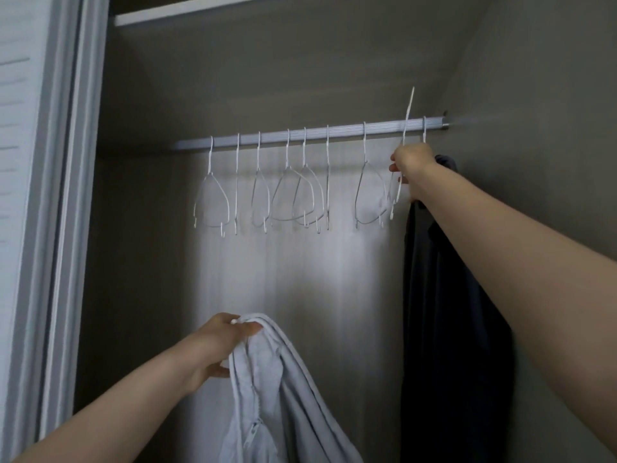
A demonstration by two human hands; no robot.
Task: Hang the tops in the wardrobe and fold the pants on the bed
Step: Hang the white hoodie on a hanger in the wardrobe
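Note:
I face an open wardrobe with a silver rail (267, 138) across its upper part. My left hand (220, 345) grips the top edge of a light grey zip top (267, 396) that hangs down in front of the wardrobe's back wall. My right hand (409, 165) reaches up to the rail's right end and grips a white wire hanger (405, 128), whose hook is tilted up above the rail. A dark top (450, 312) hangs on a hanger at the far right, partly behind my right forearm.
Several bare white wire hangers (287, 195) hang along the rail from left to middle. A white shelf (187, 15) runs above. A white louvred sliding door (30, 195) stands at the left. The wardrobe's right wall (534, 111) is close beside the dark top.

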